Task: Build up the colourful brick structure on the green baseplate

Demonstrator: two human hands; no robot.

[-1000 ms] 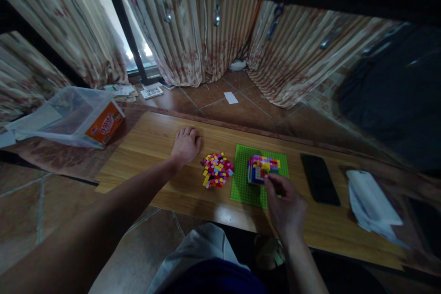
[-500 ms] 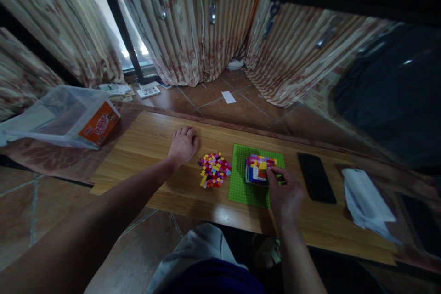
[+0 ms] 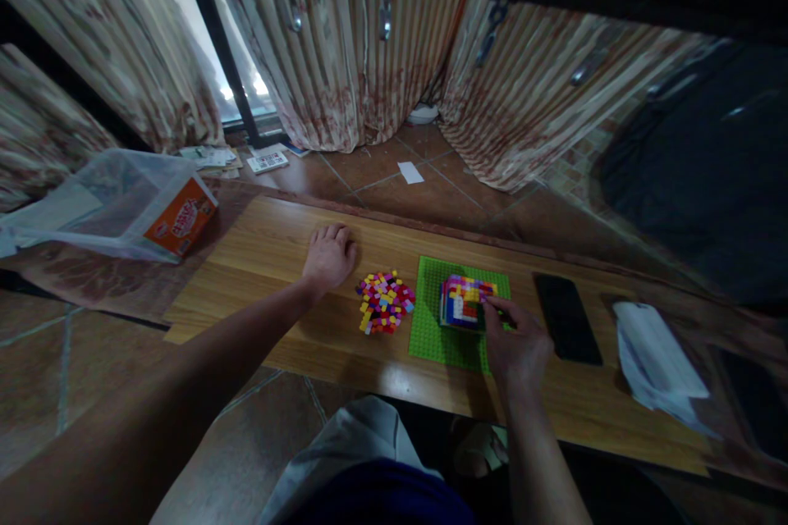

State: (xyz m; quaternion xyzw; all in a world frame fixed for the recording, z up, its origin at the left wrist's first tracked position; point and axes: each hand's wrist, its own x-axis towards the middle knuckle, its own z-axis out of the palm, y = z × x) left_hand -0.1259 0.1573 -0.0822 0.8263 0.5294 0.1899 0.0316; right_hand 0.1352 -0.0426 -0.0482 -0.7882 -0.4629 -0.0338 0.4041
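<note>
My left hand point(image 3: 331, 256) rests palm down on the wooden board, fingers lying on the wood and holding nothing. Just right of it is a loose heap of small building bricks point(image 3: 386, 303) in pink, yellow, red, orange and other colours. A green studded baseplate point(image 3: 424, 332) lies beside the heap. On it stands a low block built of many-coloured bricks point(image 3: 459, 309). My right hand point(image 3: 520, 344) is at the right side of this block, thumb and finger pinched over its top on what looks like a small building brick, mostly hidden by the fingertips.
A black phone point(image 3: 567, 318) lies right of the baseplate, with a white packet point(image 3: 662, 353) farther right. A clear plastic bin point(image 3: 123, 205) with an orange label stands at the left. Behind the board are a tiled floor point(image 3: 369, 180) and striped curtains point(image 3: 345, 74).
My right hand has shifted very slightly to the right at the brick block, fingertips still pinched over its top. My left hand stays in place on the board.
</note>
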